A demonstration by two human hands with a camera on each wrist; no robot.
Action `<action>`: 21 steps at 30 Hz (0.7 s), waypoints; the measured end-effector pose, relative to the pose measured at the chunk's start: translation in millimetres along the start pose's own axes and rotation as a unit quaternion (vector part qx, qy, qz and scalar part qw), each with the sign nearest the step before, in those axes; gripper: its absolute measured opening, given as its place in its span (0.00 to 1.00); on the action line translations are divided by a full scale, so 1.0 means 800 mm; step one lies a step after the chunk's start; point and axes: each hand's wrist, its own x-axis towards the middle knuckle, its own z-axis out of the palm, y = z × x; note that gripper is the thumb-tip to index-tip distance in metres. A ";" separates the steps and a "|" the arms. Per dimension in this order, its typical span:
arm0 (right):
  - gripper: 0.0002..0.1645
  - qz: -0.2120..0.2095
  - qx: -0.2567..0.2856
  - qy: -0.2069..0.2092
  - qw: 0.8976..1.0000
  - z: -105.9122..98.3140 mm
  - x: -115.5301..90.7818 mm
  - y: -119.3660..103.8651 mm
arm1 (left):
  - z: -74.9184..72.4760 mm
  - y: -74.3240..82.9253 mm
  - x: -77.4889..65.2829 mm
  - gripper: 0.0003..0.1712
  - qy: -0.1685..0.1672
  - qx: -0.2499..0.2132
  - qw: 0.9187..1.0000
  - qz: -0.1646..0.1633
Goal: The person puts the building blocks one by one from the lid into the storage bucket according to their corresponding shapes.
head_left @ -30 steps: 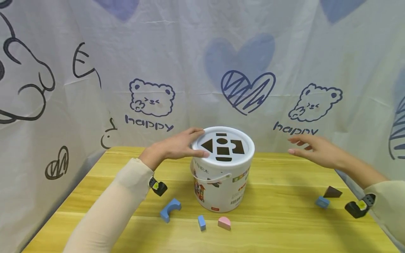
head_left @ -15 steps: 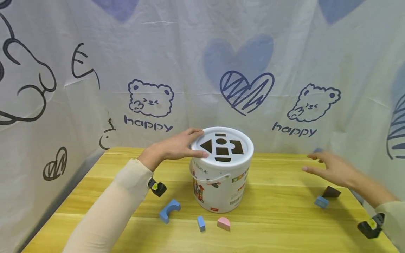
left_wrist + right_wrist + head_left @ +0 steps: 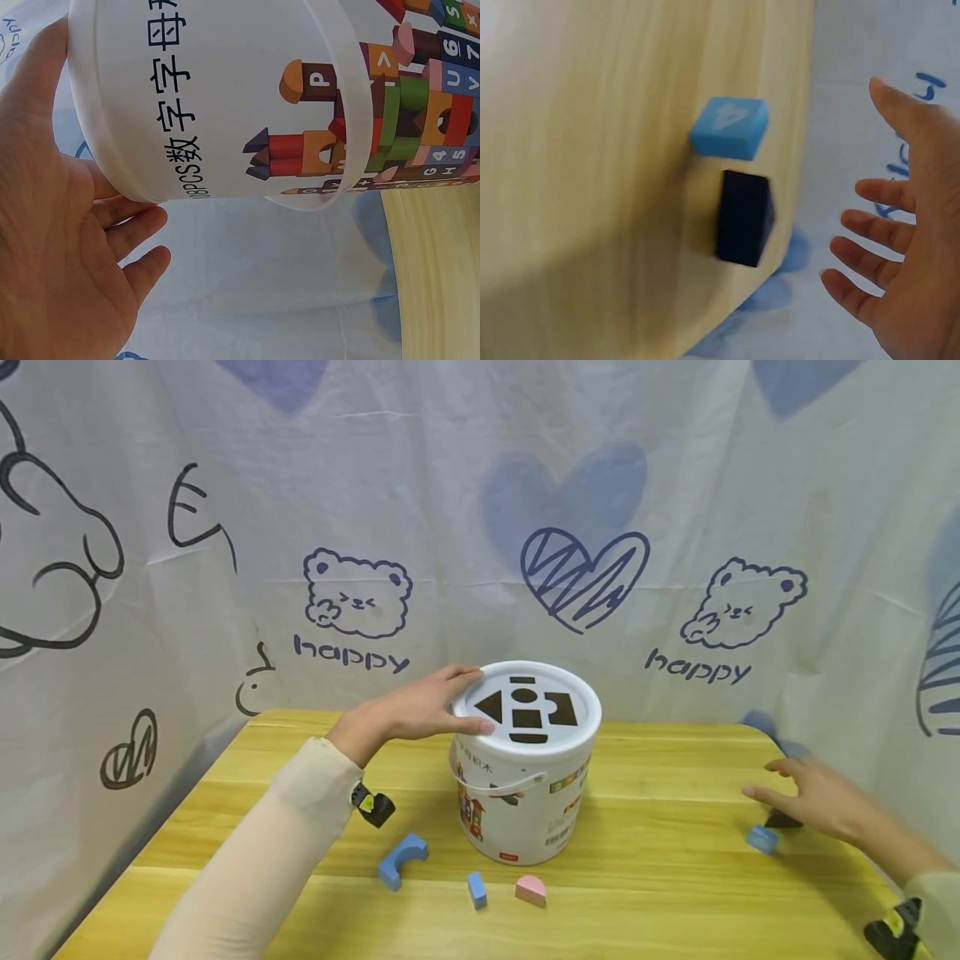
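My left hand [image 3: 420,703] rests against the left side of a white toy-block bucket [image 3: 517,802], thumb lying over the rim of its lid [image 3: 491,681]. In the left wrist view the fingers [image 3: 135,232] are loosely bent beside the lid's edge. At the right, my right hand [image 3: 821,797] hovers with spread fingers and holds nothing. Below it are a dark triangular block [image 3: 744,217], partly covered by the hand in the head view, and a small blue block [image 3: 731,127] marked with a white 4.
In front of the bucket lie a blue arch block [image 3: 402,860], a small blue block [image 3: 477,890] and a pink half-round block [image 3: 531,890]. The lid has several shaped holes. A printed curtain [image 3: 465,527] hangs behind the wooden table [image 3: 337,927].
My right hand has moved right and down, from beside the bucket's height to over the dark triangular block. The left hand and the bucket have stayed in place.
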 end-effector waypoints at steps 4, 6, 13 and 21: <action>0.49 0.019 -0.003 0.002 1.000 0.012 -0.006 0.014 | 0.000 0.001 0.000 0.59 -0.001 -0.004 1.000 0.000; 0.50 0.036 -0.002 -0.006 0.999 0.016 -0.009 0.019 | 0.000 0.001 0.000 0.59 0.000 -0.004 1.000 -0.001; 0.51 0.066 -0.010 -0.027 0.997 0.027 -0.020 0.033 | 0.000 0.001 0.000 0.59 -0.002 -0.005 1.000 -0.001; 0.48 0.060 -0.017 -0.020 0.998 0.037 -0.024 0.044 | -0.001 0.002 -0.001 0.58 -0.003 -0.003 1.000 -0.004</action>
